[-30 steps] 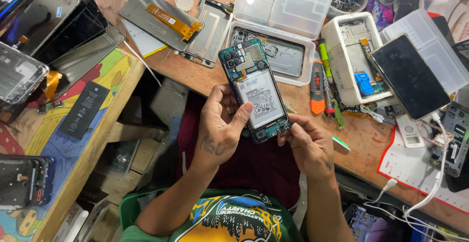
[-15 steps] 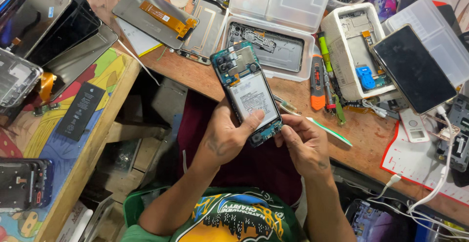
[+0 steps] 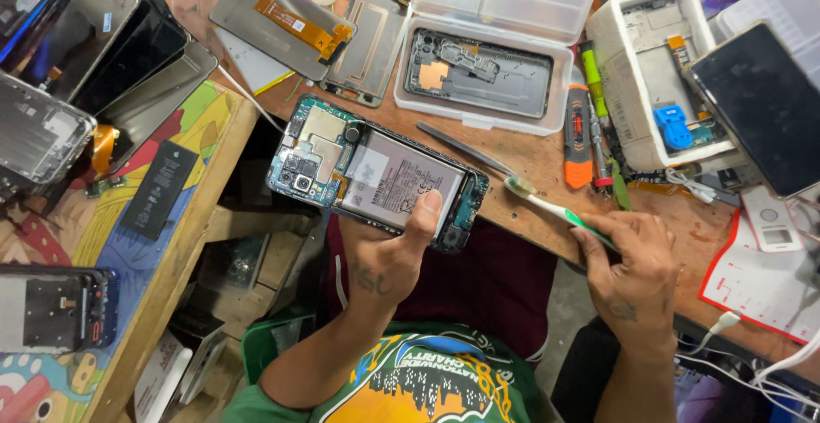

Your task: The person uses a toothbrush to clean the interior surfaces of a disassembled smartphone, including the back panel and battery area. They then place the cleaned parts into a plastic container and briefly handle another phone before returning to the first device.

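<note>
Head view: left grip [image 3: 389, 256] holds opened phone [image 3: 376, 175].

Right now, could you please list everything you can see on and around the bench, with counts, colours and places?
Opened phone: one, teal frame with white battery showing, held above the bench edge.
Toothbrush: one, white and green, bristles close to the phone's right end.
Tweezers: one, grey metal, on the wooden bench.
Clear plastic box: one, lid open, a dark phone frame inside, top centre.
White foam box: one, holding phone parts and a blue piece, top right.
Orange tool: one, beside the foam box.
Display panel: one, grey with orange flex cable, top left.
Black battery: one, on the colourful side table.
Left hand: holds the phone, thumb on the battery.
Right hand: grips the toothbrush.
</note>
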